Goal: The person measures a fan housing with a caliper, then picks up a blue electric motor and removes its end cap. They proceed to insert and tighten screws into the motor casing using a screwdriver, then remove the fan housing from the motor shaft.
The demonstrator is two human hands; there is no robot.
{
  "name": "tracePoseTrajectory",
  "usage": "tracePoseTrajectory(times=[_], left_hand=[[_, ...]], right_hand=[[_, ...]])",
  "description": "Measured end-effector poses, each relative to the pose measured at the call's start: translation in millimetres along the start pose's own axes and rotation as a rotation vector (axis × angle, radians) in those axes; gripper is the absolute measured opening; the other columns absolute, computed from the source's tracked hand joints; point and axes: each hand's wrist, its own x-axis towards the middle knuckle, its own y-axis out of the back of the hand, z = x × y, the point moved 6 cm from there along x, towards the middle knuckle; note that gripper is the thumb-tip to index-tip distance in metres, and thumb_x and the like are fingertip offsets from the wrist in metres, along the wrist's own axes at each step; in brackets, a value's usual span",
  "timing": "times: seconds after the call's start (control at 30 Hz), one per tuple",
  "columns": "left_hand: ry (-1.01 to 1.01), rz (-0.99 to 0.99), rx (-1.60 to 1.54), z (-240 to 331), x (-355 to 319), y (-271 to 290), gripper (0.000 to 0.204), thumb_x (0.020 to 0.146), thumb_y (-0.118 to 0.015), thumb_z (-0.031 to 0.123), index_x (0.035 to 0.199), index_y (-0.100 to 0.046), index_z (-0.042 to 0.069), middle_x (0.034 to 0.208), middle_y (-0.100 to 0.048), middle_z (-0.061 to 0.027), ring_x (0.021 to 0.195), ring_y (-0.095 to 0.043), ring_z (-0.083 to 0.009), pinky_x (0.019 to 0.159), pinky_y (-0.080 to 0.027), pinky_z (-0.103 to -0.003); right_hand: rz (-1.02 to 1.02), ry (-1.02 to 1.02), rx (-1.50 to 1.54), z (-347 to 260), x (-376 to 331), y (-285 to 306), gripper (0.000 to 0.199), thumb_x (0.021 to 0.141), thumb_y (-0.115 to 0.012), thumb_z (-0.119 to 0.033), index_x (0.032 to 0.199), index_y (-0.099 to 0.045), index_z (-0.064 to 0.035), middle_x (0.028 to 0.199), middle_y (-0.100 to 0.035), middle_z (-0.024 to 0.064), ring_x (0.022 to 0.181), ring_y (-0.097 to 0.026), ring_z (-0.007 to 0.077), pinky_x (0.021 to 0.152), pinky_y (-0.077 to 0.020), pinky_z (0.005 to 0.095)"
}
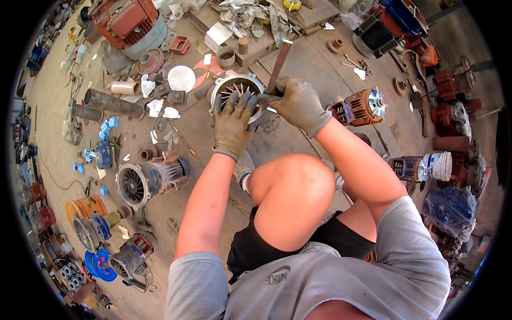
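Note:
In front of my knees a round metal motor housing [258,81] stands with its open end up, and thin fins or slats show inside it. My left hand [232,125], in a grey work glove, lies across its near side with fingers spread over the rim and opening. At the housing's right edge my gloved right hand [301,106] is closed around a long, flat, rust-brown metal bar [279,65]. The bar slants up and away from the fist; its lower end is hidden by the glove.
Left on the floor lie a finned motor body [152,178], dark pipes [114,103] and a white disc [181,79]. A large red motor [125,26] stands far left. To the right sit a rusty motor with a fan [362,106] and a white bucket [439,166].

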Motion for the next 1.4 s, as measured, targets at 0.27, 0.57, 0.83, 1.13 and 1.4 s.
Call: tracePoseTrajectory(times=[0.27, 0.57, 0.83, 1.13, 1.4], left_hand=[[-0.003, -0.029, -0.005, -2, 0, -1, 0.086, 0.079, -0.087, 0.035, 0.159, -0.061, 0.019, 0.170, -0.053, -0.0023, 0.157, -0.046, -0.0309, 0.134, -0.019, -0.066], [0.013, -0.046, -0.007, 0, 0, 0, 0.083, 0.077, -0.088, 0.033, 0.155, -0.065, 0.018, 0.170, -0.053, -0.0040, 0.157, -0.046, -0.0317, 0.134, -0.018, -0.066], [0.010, -0.021, -0.045, 2, 4, 5, 0.078, 0.083, -0.086, 0.034, 0.156, -0.063, 0.020, 0.167, -0.057, -0.0032, 0.155, -0.049, -0.0325, 0.134, -0.018, -0.064], [-0.013, 0.015, 0.007, 1, 0, 1, 0.076, 0.082, -0.086, 0.039, 0.152, -0.067, 0.017, 0.169, -0.055, -0.0029, 0.156, -0.048, -0.0329, 0.134, -0.019, -0.066], [0.035, 0.113, -0.244, 20, 0, 44, 0.107, 0.082, -0.090, 0.050, 0.167, -0.044, 0.004, 0.174, -0.042, -0.0177, 0.161, -0.038, -0.0396, 0.134, -0.016, -0.067]], right_hand=[[-0.074, -0.034, -0.009, 21, -2, -25, 0.039, 0.089, -0.086, -0.043, 0.106, -0.080, -0.0091, 0.093, -0.078, 0.0158, 0.086, -0.075, 0.0377, 0.078, -0.0598, 0.0483], [-0.061, -0.076, -0.072, 51, -22, -48, 0.027, 0.086, -0.086, -0.024, 0.106, -0.080, -0.0079, 0.101, -0.078, 0.0162, 0.092, -0.076, 0.0373, 0.083, -0.0604, 0.0476], [-0.180, -0.115, -0.111, 51, -17, -48, 0.023, 0.089, -0.076, -0.022, 0.109, -0.080, -0.0112, 0.104, -0.079, 0.0190, 0.101, -0.076, 0.0393, 0.090, -0.0596, 0.0506], [-0.099, -0.067, -0.015, 3, -4, -14, 0.034, 0.089, -0.081, -0.033, 0.114, -0.082, -0.0109, 0.107, -0.080, 0.0193, 0.105, -0.076, 0.0394, 0.094, -0.0598, 0.0490], [-0.113, -0.150, -0.018, 5, -8, 1, 0.038, 0.089, -0.082, -0.037, 0.113, -0.084, -0.0085, 0.104, -0.080, 0.0220, 0.100, -0.077, 0.0416, 0.091, -0.0596, 0.0509]])
